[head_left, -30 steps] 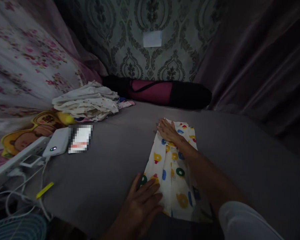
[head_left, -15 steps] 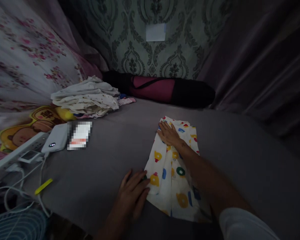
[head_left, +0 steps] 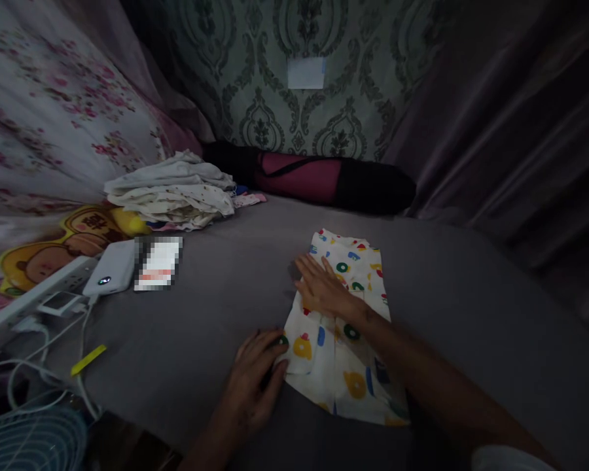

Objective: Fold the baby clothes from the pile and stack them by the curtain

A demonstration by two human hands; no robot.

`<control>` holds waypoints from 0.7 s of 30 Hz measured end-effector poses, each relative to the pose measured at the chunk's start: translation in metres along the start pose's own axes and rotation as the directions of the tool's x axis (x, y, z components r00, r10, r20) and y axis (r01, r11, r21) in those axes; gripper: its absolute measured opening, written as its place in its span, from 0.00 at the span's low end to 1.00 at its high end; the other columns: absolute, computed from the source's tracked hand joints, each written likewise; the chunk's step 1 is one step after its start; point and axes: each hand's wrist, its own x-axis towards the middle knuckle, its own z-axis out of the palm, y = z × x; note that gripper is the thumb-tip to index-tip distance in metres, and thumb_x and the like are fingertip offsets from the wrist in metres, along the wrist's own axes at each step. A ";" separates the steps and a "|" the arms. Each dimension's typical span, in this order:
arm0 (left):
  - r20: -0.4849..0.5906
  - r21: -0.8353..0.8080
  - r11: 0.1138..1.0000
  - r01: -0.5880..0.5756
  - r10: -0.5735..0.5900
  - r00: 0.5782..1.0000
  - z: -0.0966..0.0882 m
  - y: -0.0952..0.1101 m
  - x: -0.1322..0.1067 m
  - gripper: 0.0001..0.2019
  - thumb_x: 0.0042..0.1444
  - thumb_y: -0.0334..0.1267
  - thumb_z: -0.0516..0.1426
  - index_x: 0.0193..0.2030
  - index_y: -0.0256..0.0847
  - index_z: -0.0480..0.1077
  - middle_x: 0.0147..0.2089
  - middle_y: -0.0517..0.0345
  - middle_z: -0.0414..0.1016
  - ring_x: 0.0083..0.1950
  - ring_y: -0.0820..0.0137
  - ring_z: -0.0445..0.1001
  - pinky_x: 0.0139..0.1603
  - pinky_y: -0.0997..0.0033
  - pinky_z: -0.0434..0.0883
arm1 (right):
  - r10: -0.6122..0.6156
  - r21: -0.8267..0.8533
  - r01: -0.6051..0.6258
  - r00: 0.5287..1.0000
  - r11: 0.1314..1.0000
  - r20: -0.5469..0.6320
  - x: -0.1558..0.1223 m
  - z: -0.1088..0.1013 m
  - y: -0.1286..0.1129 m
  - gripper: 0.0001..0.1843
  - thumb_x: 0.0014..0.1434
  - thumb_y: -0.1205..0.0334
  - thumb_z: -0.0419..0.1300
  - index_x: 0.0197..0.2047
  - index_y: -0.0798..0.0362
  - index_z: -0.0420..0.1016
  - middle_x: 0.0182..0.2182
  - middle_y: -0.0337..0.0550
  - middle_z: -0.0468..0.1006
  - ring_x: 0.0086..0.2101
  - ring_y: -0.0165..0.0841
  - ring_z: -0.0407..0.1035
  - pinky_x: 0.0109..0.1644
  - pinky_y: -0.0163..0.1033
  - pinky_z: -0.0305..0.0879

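A small white garment (head_left: 343, 327) printed with coloured shapes lies flat on the grey bed sheet (head_left: 216, 307). My right hand (head_left: 321, 288) rests on the garment's left middle, fingers stretched out flat, holding nothing. At the garment's near left corner my left hand (head_left: 255, 376) lies on the sheet with its fingertips curled at the fabric's edge. Whether they pinch the cloth is unclear in the dim light.
A stack of folded pale clothes (head_left: 171, 193) sits at the back left. A white power bank (head_left: 110, 275), a blurred card (head_left: 157, 261), a power strip (head_left: 34, 294) with cables and a yellow strip (head_left: 88, 360) lie left. A pink and black roll (head_left: 319, 180) lies along the wall.
My right hand slid back along the garment from its far end to its middle. My left hand drew off the cloth to its near left corner.
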 end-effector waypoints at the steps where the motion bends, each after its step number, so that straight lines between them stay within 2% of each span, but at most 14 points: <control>1: -0.009 -0.006 1.000 0.016 -0.016 1.000 0.000 0.000 0.001 0.11 0.60 0.33 0.54 0.48 0.42 0.72 0.54 0.48 0.74 0.56 0.63 0.72 0.59 0.52 0.68 | -0.003 -0.004 0.003 1.000 1.000 0.013 -0.006 0.004 -0.008 0.34 0.68 0.47 0.34 0.70 0.58 0.48 0.69 0.48 0.47 0.68 0.36 0.36 0.69 0.48 0.26; 5: -0.021 -0.023 0.999 0.040 -0.041 0.999 0.000 0.000 0.002 0.10 0.60 0.34 0.54 0.47 0.43 0.73 0.53 0.48 0.75 0.55 0.63 0.73 0.57 0.54 0.70 | 0.049 -0.017 -0.049 0.998 0.999 0.035 -0.018 0.016 -0.021 0.34 0.68 0.48 0.35 0.69 0.61 0.50 0.69 0.50 0.47 0.68 0.38 0.37 0.70 0.48 0.27; 10: -0.025 -0.065 0.995 0.081 -0.083 0.996 0.000 0.002 0.002 0.10 0.61 0.35 0.54 0.47 0.43 0.73 0.54 0.49 0.74 0.56 0.63 0.72 0.57 0.55 0.70 | 0.031 -0.013 -0.030 0.999 0.999 0.030 -0.015 0.020 -0.013 0.35 0.68 0.48 0.34 0.70 0.60 0.48 0.69 0.49 0.45 0.68 0.38 0.36 0.70 0.49 0.28; 14: 0.004 -0.106 0.984 0.145 -0.146 0.989 -0.002 0.003 0.001 0.11 0.61 0.36 0.54 0.48 0.44 0.73 0.54 0.50 0.74 0.56 0.63 0.72 0.57 0.57 0.70 | 0.030 0.002 -0.030 0.998 1.000 0.061 -0.015 0.016 -0.014 0.36 0.68 0.46 0.34 0.70 0.61 0.46 0.69 0.50 0.45 0.68 0.38 0.35 0.70 0.52 0.29; 18: -0.002 -0.184 0.960 0.211 -0.215 0.977 -0.005 0.002 -0.001 0.13 0.62 0.36 0.51 0.52 0.44 0.70 0.55 0.50 0.73 0.57 0.64 0.71 0.58 0.59 0.69 | -0.009 0.032 0.008 0.999 0.999 0.037 -0.032 0.003 -0.039 0.35 0.68 0.47 0.35 0.70 0.63 0.47 0.69 0.52 0.46 0.68 0.39 0.35 0.70 0.52 0.30; 21: -0.008 -0.238 0.920 0.312 -0.323 0.946 -0.006 0.001 -0.002 0.15 0.64 0.37 0.49 0.55 0.44 0.68 0.56 0.50 0.73 0.57 0.65 0.71 0.58 0.60 0.69 | -0.092 0.078 0.089 0.995 0.993 0.039 -0.052 0.000 -0.064 0.35 0.68 0.49 0.38 0.69 0.64 0.48 0.69 0.53 0.46 0.68 0.39 0.36 0.70 0.50 0.32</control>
